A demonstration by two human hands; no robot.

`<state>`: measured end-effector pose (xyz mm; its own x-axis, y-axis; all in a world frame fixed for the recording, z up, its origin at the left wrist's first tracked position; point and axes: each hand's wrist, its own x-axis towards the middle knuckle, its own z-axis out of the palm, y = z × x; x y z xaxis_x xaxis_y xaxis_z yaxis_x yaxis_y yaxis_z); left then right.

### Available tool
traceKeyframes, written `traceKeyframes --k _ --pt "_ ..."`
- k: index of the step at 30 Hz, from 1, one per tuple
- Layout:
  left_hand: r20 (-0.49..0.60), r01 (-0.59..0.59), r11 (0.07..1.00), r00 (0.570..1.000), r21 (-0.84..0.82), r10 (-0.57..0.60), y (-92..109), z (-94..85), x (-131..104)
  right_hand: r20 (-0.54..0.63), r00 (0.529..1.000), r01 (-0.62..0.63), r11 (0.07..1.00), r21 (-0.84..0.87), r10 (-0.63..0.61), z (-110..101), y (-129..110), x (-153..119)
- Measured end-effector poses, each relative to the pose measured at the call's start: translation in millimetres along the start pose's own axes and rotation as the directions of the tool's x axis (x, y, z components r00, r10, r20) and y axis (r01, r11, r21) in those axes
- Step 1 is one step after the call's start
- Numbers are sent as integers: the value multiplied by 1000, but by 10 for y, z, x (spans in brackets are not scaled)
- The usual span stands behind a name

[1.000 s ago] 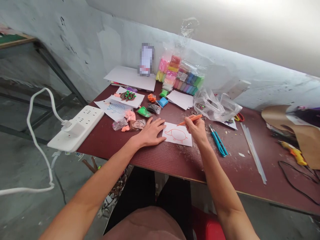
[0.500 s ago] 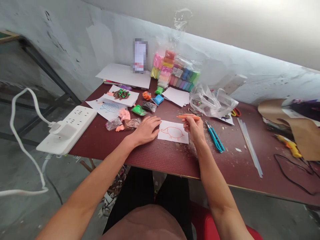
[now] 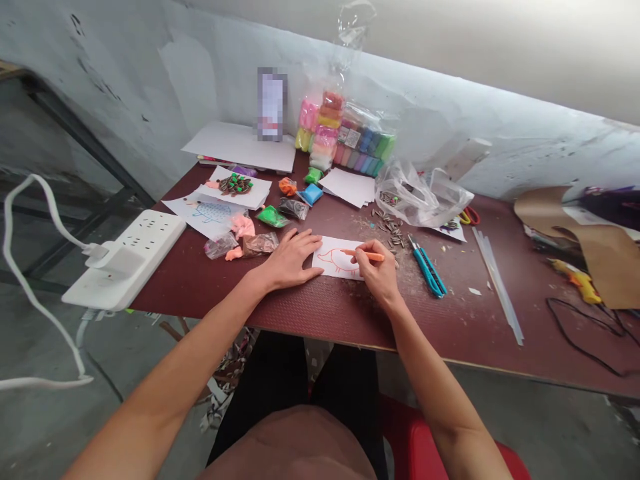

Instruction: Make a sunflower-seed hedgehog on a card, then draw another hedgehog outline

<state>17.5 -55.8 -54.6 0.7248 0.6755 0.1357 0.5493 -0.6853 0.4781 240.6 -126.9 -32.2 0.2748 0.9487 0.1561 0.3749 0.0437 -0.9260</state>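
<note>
My right hand [image 3: 376,270] is closed around an orange pen [image 3: 369,255], its tip over a small white paper [image 3: 325,267]. An orange outline of an animal with a pointed snout and short legs is drawn on that paper; my right hand hides its right end. My left hand [image 3: 293,260] lies flat with fingers spread, thumb at the paper's left edge. Just beyond the left hand are a bag of brown clay [image 3: 260,244], pink clay [image 3: 243,226] and a green clay packet [image 3: 272,216]. Sunflower seeds [image 3: 393,230] lie scattered beyond the right hand.
A teal cutter [image 3: 429,270] and clear glue sticks [image 3: 497,287] lie to the right, with a yellow glue gun [image 3: 580,283] farther off. A white power strip [image 3: 125,260] sits at the left edge. Clay packs [image 3: 363,147] and a plastic bag [image 3: 425,193] stand behind.
My right hand has moved left and down with the orange pen, from beside the paper to over the drawing. My left hand stays flat. The view has shifted slightly.
</note>
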Motion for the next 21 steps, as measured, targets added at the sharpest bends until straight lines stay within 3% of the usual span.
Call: traceKeyframes --k 21 --pt "-2 3 999 1000 48 -3 47 -25 18 -48 997 53 999 -6 -53 41 27 42"
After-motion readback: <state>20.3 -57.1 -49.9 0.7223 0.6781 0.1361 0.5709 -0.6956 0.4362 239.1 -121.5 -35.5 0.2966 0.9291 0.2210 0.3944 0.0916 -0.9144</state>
